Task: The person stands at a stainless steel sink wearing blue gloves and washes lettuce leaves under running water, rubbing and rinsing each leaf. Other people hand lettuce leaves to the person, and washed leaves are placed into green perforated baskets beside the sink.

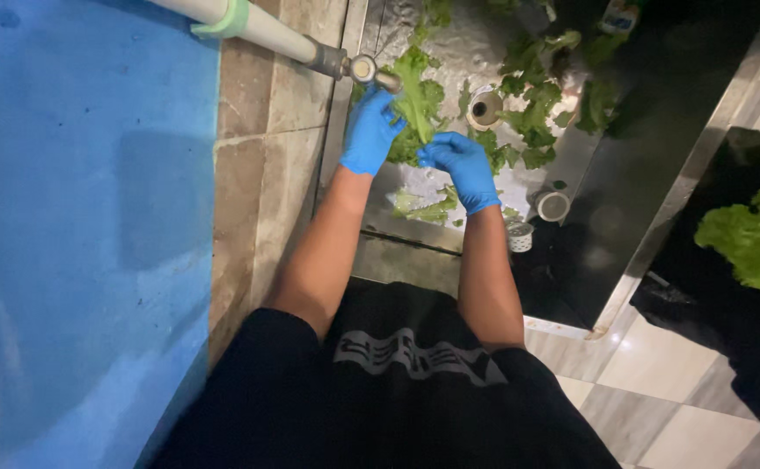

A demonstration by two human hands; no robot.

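Note:
Both my hands wear blue gloves and hold one green lettuce leaf (pixel 416 97) over a steel sink (pixel 449 227), right under the tap's spout (pixel 371 71). My left hand (pixel 368 132) grips the leaf's left side. My right hand (pixel 461 170) pinches its lower right part. More lettuce leaves (pixel 532 122) lie in the wet basin beyond, around the round drain hole (pixel 485 108).
A blue wall (pixel 76 234) fills the left, with a tiled ledge (pixel 262 174) beside the sink. A white pipe (pixel 258 26) feeds the tap. A small strainer (pixel 520 236) and a white ring (pixel 553 206) sit in the basin. More lettuce (pixel 753 234) lies in a dark container at right.

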